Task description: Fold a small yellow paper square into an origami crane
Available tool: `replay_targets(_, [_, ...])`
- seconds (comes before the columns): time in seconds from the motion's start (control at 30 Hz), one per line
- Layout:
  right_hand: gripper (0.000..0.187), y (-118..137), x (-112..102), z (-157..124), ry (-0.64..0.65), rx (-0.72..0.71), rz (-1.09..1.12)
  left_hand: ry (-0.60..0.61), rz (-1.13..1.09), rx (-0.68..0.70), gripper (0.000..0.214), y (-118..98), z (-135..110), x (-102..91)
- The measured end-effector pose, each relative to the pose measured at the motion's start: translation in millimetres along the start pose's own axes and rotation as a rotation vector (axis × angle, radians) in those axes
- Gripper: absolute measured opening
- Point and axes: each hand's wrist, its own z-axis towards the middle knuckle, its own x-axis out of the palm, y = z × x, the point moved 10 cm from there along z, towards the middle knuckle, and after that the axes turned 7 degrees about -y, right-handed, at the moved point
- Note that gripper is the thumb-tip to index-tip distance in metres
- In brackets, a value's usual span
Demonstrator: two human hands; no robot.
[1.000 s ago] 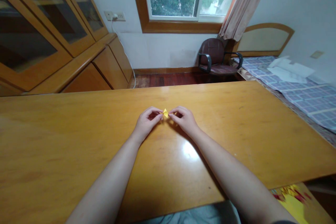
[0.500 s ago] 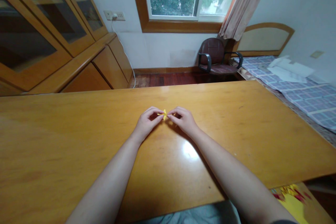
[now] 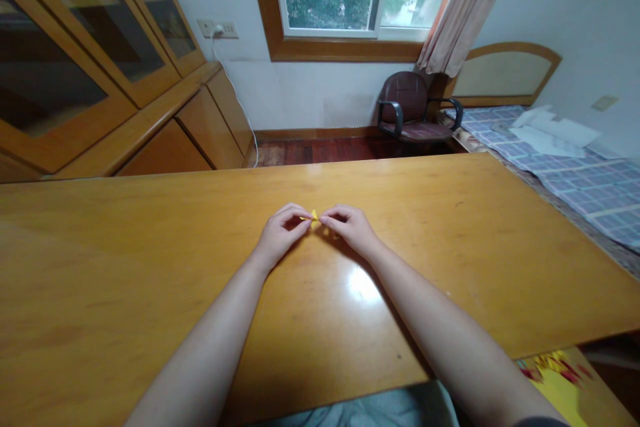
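A small yellow folded paper piece (image 3: 315, 215) is pinched between my two hands over the middle of the table (image 3: 165, 233). My left hand (image 3: 283, 228) grips its left side between thumb and fingertips. From the right, my right hand (image 3: 349, 223) pinches the other side with thumb and index finger. The fingertips of both hands nearly meet and cover most of the piece, so its exact folded shape cannot be made out.
Low at the right, beside the table, lie yellow paper (image 3: 557, 393) and small red and yellow pieces. Beyond the far edge stand a brown armchair (image 3: 413, 107) and a bed with a checked cover (image 3: 565, 167). A wooden cabinet (image 3: 165, 120) is at the left.
The yellow piece has tilted slightly between my fingertips, and less of it shows below them. My right hand has shifted very slightly; the left has stayed almost still.
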Motion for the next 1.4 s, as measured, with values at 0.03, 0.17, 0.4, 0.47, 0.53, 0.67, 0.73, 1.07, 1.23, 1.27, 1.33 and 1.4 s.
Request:
replay_targets(0.03, [0.025, -0.7, 0.4, 0.1, 0.004, 0.006, 0.007, 0.002, -0.001, 0.003, 0.008, -0.9, 0.0, 0.2])
replay_targets(0.17, [0.026, -1.1, 1.0, 0.7, 0.007, -0.006, 0.012, 0.000, -0.010, -0.002, 0.008, -2.4, -0.3, 0.1])
replay_targets(0.4, [0.019, 9.4, -3.3, -1.1, -0.047, -0.138, -0.076, 0.014, -0.012, -0.025, 0.010, 2.2, -0.8, 1.1])
replay_targets(0.47, [0.016, 13.2, -2.9, -2.0, -0.048, -0.172, -0.104, 0.019, -0.016, -0.025, 0.010, 1.9, -0.7, 1.5])
replay_targets(0.53, [0.014, 14.9, -2.3, -2.4, -0.047, -0.183, -0.118, 0.017, -0.016, -0.023, 0.009, 0.2, -0.5, 1.6])
replay_targets(0.67, [0.012, 15.4, -1.0, -2.5, -0.044, -0.192, -0.150, 0.018, 0.000, -0.019, 0.009, -2.5, 0.3, 2.0])
replay_targets(0.73, [0.010, 16.4, 0.0, -2.7, -0.037, -0.212, -0.172, 0.021, 0.006, -0.021, 0.010, -1.5, 0.2, 2.4])
replay_targets(1.07, [0.008, 20.5, -4.1, -3.3, -0.073, -0.225, -0.189, 0.007, -0.187, -0.233, 0.032, 24.8, -6.3, 5.1])
replay_targets(1.23, [0.009, 20.8, -5.2, -4.1, -0.085, -0.216, -0.179, -0.018, -0.166, -0.266, 0.034, 34.0, -4.5, 5.0])
replay_targets(1.27, [0.009, 20.3, -5.0, -4.0, -0.083, -0.212, -0.177, -0.015, -0.152, -0.266, 0.033, 34.5, -4.1, 5.4])
replay_targets(1.33, [0.008, 19.9, -4.7, -3.9, -0.078, -0.210, -0.171, -0.008, -0.114, -0.262, 0.029, 34.1, -3.7, 5.5])
replay_targets(1.4, [0.008, 20.1, -4.9, -3.9, -0.079, -0.213, -0.165, 0.000, -0.066, -0.251, 0.025, 32.2, -3.4, 5.2])
